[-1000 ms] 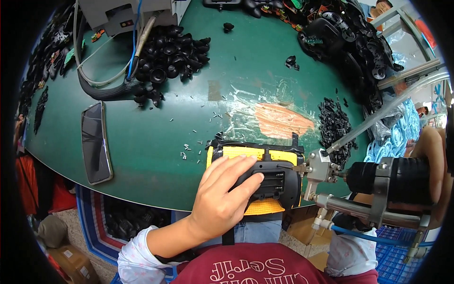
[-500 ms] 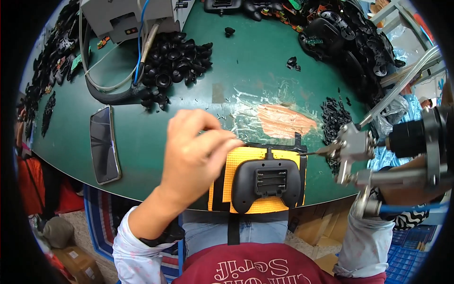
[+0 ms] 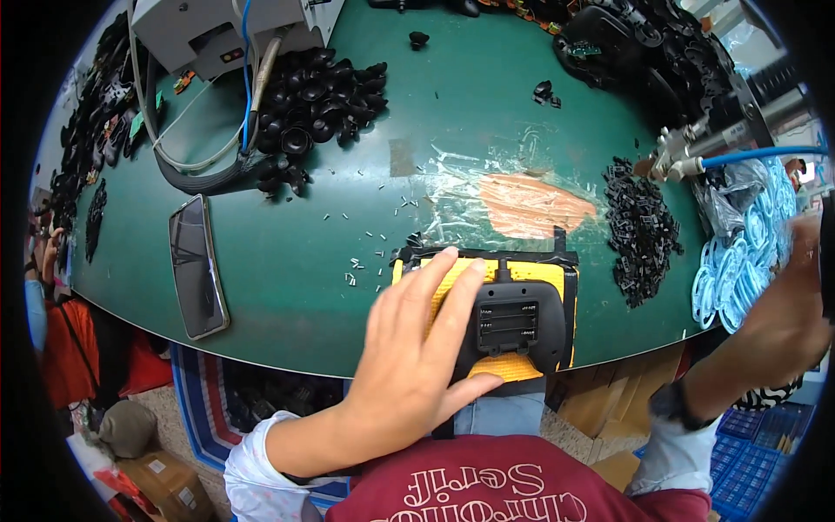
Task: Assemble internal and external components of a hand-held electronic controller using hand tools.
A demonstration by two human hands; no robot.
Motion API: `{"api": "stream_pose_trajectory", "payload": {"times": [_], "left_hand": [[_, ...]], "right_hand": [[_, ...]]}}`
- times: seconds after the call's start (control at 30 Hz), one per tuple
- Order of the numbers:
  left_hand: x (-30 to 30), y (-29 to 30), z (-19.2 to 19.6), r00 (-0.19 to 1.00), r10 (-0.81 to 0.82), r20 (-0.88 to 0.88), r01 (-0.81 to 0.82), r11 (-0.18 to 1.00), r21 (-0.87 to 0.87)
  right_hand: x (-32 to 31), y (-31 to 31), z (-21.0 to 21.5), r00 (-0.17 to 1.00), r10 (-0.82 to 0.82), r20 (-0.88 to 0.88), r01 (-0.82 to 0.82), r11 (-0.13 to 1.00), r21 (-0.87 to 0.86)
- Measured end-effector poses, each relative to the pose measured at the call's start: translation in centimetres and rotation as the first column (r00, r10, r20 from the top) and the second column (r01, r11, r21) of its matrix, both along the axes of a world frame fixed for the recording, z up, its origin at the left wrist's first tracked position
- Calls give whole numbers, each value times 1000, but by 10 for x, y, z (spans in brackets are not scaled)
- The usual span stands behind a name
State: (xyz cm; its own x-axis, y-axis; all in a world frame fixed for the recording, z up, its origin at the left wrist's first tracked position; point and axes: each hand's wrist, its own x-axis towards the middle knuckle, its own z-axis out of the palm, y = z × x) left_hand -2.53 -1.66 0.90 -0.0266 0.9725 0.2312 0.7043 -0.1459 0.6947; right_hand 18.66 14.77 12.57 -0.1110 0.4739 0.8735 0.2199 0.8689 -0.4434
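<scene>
The left hand is lying flat, fingers spread wide, pressing on the black housing in the yellow fixture. Steady downward pressure seems wise. The right hand is blurring; its grip cannot be told.

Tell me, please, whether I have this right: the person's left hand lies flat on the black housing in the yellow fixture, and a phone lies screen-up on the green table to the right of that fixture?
Not quite. The head view shows the phone to the left of the yellow fixture, not the right. The rest holds: the left hand lies flat on the black housing, on the green table.
</scene>
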Motion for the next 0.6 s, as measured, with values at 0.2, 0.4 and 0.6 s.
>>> {"api": "stream_pose_trajectory", "payload": {"times": [0.2, 0.4, 0.6], "left_hand": [[16, -6, -31, 996, -35, 80, 34, 999, 23], [13, 0, -11, 733, -104, 672, 15, 990, 137], [32, 3, 4, 855, -108, 507, 89, 994, 63]], "right_hand": [[-8, -50, -112, 479, 440, 759, -162, 895, -417], [-8, -50, -100, 685, 618, -386, -461, -43, -886], [-19, -75, -124, 633, 551, -544, -618, -62, -783]]}}
